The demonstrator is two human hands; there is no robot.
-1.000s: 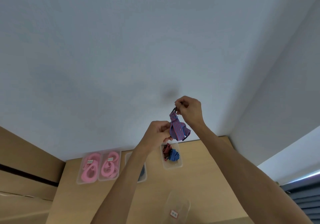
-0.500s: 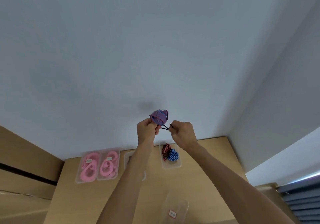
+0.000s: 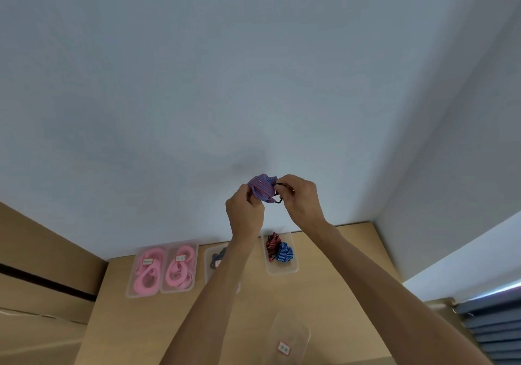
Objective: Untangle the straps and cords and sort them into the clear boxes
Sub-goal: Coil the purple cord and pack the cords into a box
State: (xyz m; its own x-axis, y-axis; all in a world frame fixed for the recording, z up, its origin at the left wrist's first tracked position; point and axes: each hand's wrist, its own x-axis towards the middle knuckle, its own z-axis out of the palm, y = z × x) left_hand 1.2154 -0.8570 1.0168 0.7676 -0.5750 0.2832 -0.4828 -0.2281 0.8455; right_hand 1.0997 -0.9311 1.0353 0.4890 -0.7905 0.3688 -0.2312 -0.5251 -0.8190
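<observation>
A bundled blue-and-red striped strap (image 3: 261, 190) is held up in front of the wall, above the table. My left hand (image 3: 244, 214) grips its left side. My right hand (image 3: 299, 198) pinches the thin black cord (image 3: 279, 201) at the bundle's right end. On the table below, a clear box (image 3: 282, 269) holds a red striped strap (image 3: 273, 243) and a blue striped strap (image 3: 284, 252). Two clear boxes (image 3: 161, 290) hold pink straps (image 3: 148, 274). Another clear box (image 3: 209, 263) with dark cords (image 3: 216, 257) lies partly behind my left forearm.
A clear lid or box with a small label (image 3: 290, 339) lies near the wooden table's (image 3: 332, 280) front. White walls (image 3: 197, 82) meet in a corner behind the table. Blue-grey slats (image 3: 490, 331) show at the right edge, wooden panels (image 3: 42, 266) at the left.
The strap hung unfolded between my hands a second ago; it is now gathered into a compact bundle. My right hand came down, then closed in against the bundle's right end.
</observation>
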